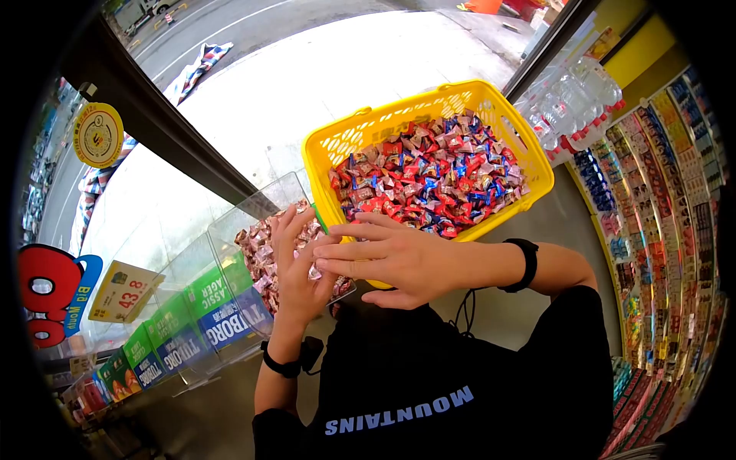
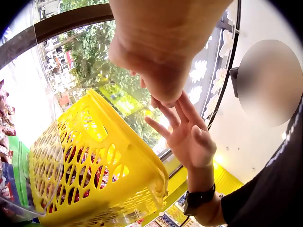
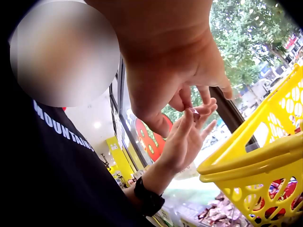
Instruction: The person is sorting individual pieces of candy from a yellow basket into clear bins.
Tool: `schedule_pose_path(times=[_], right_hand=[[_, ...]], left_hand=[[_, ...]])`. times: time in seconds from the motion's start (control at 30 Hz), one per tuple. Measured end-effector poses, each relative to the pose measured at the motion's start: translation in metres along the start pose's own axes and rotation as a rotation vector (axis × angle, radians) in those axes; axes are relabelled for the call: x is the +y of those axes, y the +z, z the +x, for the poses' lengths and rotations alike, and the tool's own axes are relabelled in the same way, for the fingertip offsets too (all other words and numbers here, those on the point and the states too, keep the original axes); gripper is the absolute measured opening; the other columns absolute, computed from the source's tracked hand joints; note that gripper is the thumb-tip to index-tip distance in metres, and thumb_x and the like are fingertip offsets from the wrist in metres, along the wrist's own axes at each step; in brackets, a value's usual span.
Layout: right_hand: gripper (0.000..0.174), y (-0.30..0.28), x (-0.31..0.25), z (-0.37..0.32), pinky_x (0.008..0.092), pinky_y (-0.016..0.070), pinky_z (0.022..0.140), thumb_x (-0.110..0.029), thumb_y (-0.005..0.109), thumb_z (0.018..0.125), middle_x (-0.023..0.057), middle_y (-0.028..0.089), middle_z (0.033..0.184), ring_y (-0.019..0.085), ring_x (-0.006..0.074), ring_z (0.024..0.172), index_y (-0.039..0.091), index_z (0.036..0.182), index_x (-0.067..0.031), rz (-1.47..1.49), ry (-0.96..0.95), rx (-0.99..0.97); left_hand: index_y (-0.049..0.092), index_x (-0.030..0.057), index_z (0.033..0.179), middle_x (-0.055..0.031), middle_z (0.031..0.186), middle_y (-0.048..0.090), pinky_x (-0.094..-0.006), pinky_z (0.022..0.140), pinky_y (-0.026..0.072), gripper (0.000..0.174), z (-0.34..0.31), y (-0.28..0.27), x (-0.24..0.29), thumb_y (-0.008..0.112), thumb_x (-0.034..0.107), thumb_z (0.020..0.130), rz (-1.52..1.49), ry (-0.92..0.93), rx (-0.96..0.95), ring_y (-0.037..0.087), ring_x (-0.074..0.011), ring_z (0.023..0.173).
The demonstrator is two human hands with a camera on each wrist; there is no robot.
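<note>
A small pink wrapped candy [image 3: 195, 114] shows at the thumb tip of my left hand [image 3: 177, 146], which pinches it with the other fingers extended. My right hand [image 1: 399, 257] reaches across from the right, its fingertips overlapping the left hand [image 1: 295, 268] in the head view. In the left wrist view the right hand [image 2: 191, 144] has its fingers spread and palm showing. Below the left hand is a clear bin [image 1: 222, 241] of pink wrapped candies [image 1: 261, 257]. A yellow basket [image 1: 326, 195] filled with red, blue and pink wrapped candies [image 1: 437, 172] stands beyond the right hand.
Green and blue beer cartons [image 1: 222, 307] line the left side, near a price card [image 1: 125, 293]. Shelves of packaged goods [image 1: 652, 207] rise at the right, with bottled water [image 1: 571, 103] behind the basket. A dark window frame [image 1: 169, 115] stands at the back left.
</note>
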State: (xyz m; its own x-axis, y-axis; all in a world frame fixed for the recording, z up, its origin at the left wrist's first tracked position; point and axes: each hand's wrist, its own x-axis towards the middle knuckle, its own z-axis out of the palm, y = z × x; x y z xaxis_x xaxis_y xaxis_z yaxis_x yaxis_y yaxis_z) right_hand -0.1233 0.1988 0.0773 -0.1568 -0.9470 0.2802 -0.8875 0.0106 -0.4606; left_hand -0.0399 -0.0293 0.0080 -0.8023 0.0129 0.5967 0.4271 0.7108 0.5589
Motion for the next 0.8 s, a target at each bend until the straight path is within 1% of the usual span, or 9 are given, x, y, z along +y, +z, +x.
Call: schedule_pose_path(times=[0.13,0.27,0.33,0.37,0.4,0.5,0.63,0.73,0.8], right_hand=[[0.075,0.008,0.006,-0.007,0.0569,0.036,0.123,-0.029,0.081,0.094,0.0126,0.055,0.157,0.052,0.036,0.144,0.05,0.16,-0.0129,-0.093,-0.017,0.062],[0.05,0.011,0.009,0.004,0.0523,0.0435,0.117,-0.03,0.082,0.091,0.0104,0.063,0.14,0.06,0.0323,0.13,0.065,0.135,-0.0129,-0.215,-0.001,0.194],[0.038,0.008,0.014,0.006,0.0519,0.0445,0.116,-0.028,0.082,0.09,0.0103,0.064,0.138,0.061,0.0313,0.129,0.069,0.121,-0.0121,-0.263,-0.015,0.231],[0.032,0.008,0.016,0.008,0.0517,0.0451,0.116,-0.027,0.083,0.09,0.0103,0.065,0.137,0.061,0.0308,0.128,0.07,0.115,-0.0117,-0.287,-0.024,0.249],[0.021,0.01,0.017,0.009,0.0516,0.046,0.115,-0.024,0.083,0.089,0.0094,0.066,0.132,0.062,0.0302,0.126,0.07,0.097,-0.0101,-0.299,-0.02,0.304],[0.021,0.013,0.021,0.005,0.0516,0.0463,0.114,-0.023,0.083,0.088,0.0091,0.066,0.128,0.062,0.0306,0.124,0.069,0.095,-0.0094,-0.201,0.015,0.231],[0.021,0.012,0.018,0.001,0.0512,0.0459,0.115,-0.021,0.085,0.086,0.0093,0.066,0.126,0.063,0.0306,0.123,0.069,0.093,-0.0095,-0.223,0.042,0.222],[0.019,0.008,0.017,-0.012,0.0504,0.0455,0.113,-0.021,0.084,0.086,0.0098,0.066,0.124,0.063,0.0304,0.121,0.07,0.094,-0.0099,-0.216,0.09,0.23],[0.017,0.009,0.015,-0.025,0.0491,0.0459,0.111,-0.022,0.081,0.088,0.0102,0.067,0.12,0.064,0.0301,0.117,0.072,0.095,-0.0102,-0.24,0.131,0.277]], left_hand=[[0.077,0.005,0.107,-0.0156,0.145,0.064,-0.0652,0.127,0.0292,0.019,-0.007,0.003,-0.004,0.078,0.012,0.089,0.051,0.036,-0.009,0.048,-0.0433,0.149],[0.074,0.0065,0.1,-0.0113,0.139,0.067,-0.0693,0.127,0.0279,0.019,-0.005,0.004,0.007,0.084,0.016,0.086,0.224,0.122,-0.09,0.05,-0.0403,0.147],[0.075,0.0096,0.098,-0.0097,0.139,0.068,-0.0684,0.127,0.0292,0.021,0.001,0.003,0.013,0.086,0.016,0.081,0.262,0.141,-0.101,0.051,-0.0396,0.146],[0.076,0.0098,0.098,-0.0093,0.14,0.067,-0.0677,0.127,0.0291,0.02,0.0,0.002,0.014,0.086,0.016,0.083,0.254,0.12,-0.084,0.05,-0.0399,0.147],[0.078,0.01,0.099,-0.0089,0.141,0.067,-0.067,0.127,0.0289,0.019,0.0,0.0,0.015,0.086,0.017,0.084,0.246,0.1,-0.068,0.05,-0.0402,0.147],[0.079,0.0115,0.099,-0.0082,0.144,0.067,-0.0651,0.128,0.0286,0.018,-0.007,-0.008,0.009,0.087,0.019,0.084,0.252,0.055,-0.046,0.048,-0.0404,0.148],[0.081,0.0128,0.097,-0.0079,0.144,0.067,-0.0626,0.129,0.0268,0.016,-0.022,-0.02,-0.008,0.088,0.021,0.084,0.304,-0.009,-0.044,0.048,-0.0385,0.149],[0.083,0.0123,0.098,-0.0085,0.143,0.067,-0.0613,0.129,0.0257,0.018,-0.047,-0.034,-0.041,0.089,0.023,0.085,0.436,-0.131,-0.232,0.049,-0.0374,0.148],[0.083,0.0112,0.094,-0.0081,0.143,0.067,-0.062,0.129,0.0271,0.02,-0.07,-0.033,-0.064,0.089,0.027,0.084,0.469,-0.202,-0.31,0.049,-0.0375,0.147]])
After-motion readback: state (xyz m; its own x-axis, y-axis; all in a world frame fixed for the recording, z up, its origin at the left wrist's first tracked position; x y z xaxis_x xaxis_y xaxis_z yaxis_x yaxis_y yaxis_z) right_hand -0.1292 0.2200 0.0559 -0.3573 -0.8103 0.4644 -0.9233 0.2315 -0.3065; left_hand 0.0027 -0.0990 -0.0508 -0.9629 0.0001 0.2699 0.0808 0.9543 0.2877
